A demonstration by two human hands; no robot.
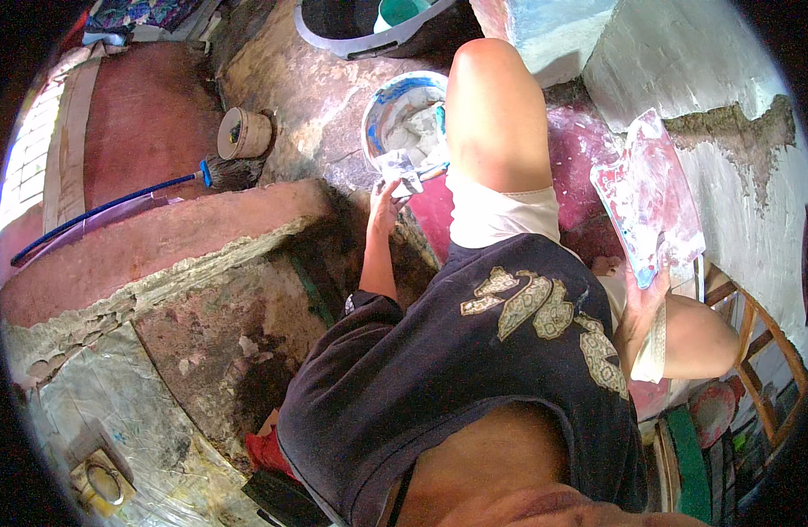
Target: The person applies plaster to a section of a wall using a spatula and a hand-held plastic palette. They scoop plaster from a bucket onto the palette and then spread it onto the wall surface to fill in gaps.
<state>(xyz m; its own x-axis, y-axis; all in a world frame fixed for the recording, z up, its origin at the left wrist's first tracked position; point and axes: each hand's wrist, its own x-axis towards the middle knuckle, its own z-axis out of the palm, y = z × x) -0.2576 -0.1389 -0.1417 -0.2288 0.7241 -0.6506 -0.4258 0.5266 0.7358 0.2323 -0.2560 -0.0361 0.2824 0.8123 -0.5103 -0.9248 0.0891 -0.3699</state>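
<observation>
From here, the bucket lies just beyond the left hand, gripping a smeared tool; I see the right hand (farther off) clasping a board.

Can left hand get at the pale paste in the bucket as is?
Likely yes: the left hand, holding a scraper, is close to the bucket, whose open top leaves paste exposed. The knee hides its right side.

The one view, a wide head-worn fisheye, looks steeply down: the shirt looms close in the lower part, the bucket and floor farther off.
</observation>
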